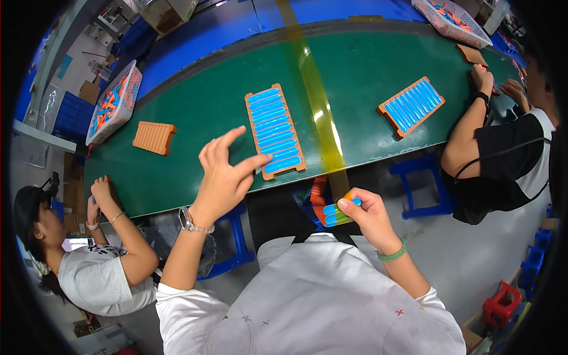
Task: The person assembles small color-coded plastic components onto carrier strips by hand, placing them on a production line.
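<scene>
An orange-brown ribbed tray [296, 135] lies on the green table in front of me, its slots holding a column of blue, round-ended strips [273, 122]. My left hand [222, 171] is at the tray's near left side, fingers apart, with one fingertip over or on a blue strip near the close end; contact cannot be told. Nothing shows in its grasp. Below the table edge, in front of my body, my right hand [370, 218] pinches a small bunch of round-ended strips [336, 212], blue and green with some orange.
Another filled tray [400, 130] lies to the right, and an orange ribbed tray [154, 138] to the left. Baskets of strips stand at far left [129, 97] and far right [441, 23]. Yellow tape [319, 112] crosses the table. People sit on both sides; blue stools [423, 183] stand below.
</scene>
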### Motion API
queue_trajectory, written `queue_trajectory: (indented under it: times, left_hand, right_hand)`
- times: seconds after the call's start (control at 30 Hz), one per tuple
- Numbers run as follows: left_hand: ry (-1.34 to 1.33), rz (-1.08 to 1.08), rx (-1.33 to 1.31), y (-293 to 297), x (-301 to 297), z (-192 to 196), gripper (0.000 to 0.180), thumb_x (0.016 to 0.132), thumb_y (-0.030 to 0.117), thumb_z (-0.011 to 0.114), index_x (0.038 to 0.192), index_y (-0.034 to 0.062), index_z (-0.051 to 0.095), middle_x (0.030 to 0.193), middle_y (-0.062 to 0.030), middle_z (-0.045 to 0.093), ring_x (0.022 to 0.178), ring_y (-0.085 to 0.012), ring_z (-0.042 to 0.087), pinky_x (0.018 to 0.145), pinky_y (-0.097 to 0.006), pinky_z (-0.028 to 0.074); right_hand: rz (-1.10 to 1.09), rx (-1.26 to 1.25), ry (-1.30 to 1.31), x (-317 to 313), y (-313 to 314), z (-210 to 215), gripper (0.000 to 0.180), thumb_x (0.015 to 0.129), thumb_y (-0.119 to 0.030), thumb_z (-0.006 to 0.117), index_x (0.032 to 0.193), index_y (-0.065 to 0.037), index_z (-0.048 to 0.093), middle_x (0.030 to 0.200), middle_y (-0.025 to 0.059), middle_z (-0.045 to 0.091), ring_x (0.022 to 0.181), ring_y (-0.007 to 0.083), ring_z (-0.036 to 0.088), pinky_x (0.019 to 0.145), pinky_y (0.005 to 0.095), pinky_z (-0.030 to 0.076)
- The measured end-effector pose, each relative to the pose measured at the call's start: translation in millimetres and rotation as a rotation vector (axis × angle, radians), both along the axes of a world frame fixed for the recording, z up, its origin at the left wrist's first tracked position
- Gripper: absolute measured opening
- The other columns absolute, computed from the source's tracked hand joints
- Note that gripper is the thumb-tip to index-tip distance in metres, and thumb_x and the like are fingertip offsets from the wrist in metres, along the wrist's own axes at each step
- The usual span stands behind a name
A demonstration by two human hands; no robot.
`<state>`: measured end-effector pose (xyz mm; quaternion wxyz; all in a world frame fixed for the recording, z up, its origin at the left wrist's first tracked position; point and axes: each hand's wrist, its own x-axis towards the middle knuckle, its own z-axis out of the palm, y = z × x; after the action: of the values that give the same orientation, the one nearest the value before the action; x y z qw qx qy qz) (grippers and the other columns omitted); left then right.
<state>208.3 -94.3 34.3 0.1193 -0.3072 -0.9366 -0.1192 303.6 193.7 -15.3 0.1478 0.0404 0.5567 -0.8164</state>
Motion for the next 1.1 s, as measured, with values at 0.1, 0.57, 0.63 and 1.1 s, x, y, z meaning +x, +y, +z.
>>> queue_trajectory:
  times: [0.1,0.57,0.63,1.1]
  left_hand:
    - [-0.001,-0.008,-0.011,4.3,8.4,-3.4,0.049,0.074,0.0,0.062,0.114,0.0274,0.07,0.145,-0.0133,0.036,0.13,-0.0342,0.035,0.108,-0.048,0.022]
    - [-0.314,0.051,0.183,1.0,8.7,1.3,0.042,0.079,0.003,0.06,0.113,0.0249,0.072,0.146,-0.0111,0.036,0.133,-0.0315,0.031,0.11,-0.046,0.02]
    - [-0.359,0.052,0.208,0.5,8.2,1.4,0.04,0.079,0.003,0.061,0.112,0.0225,0.072,0.147,-0.0117,0.035,0.135,-0.032,0.031,0.111,-0.046,0.02]
    - [-0.256,0.149,0.116,-0.1,10.9,-0.6,0.059,0.077,0.008,0.065,0.134,0.0188,0.056,0.147,-0.0104,0.036,0.135,-0.0313,0.031,0.112,-0.045,0.018]
  right_hand:
    - [0.017,-0.011,-0.007,-1.3,-2.0,0.3,0.015,0.095,-0.014,0.064,0.088,0.0,0.064,0.086,0.0009,0.067,0.078,0.0035,0.061,0.073,0.0208,0.05]
    - [0.026,-0.032,-0.008,-1.6,-3.0,-3.1,0.014,0.095,-0.013,0.063,0.088,-0.001,0.064,0.087,0.0013,0.068,0.079,0.0043,0.061,0.073,0.0219,0.051]
    - [0.024,-0.04,-0.012,-2.0,-4.5,-2.0,0.014,0.095,-0.013,0.063,0.088,-0.001,0.064,0.087,0.0012,0.068,0.079,0.0043,0.061,0.073,0.0218,0.051]
    - [0.012,-0.032,-0.023,-2.0,-5.2,-3.9,0.016,0.095,-0.014,0.064,0.085,-0.001,0.063,0.084,0.0001,0.066,0.076,0.0033,0.06,0.071,0.0209,0.05]
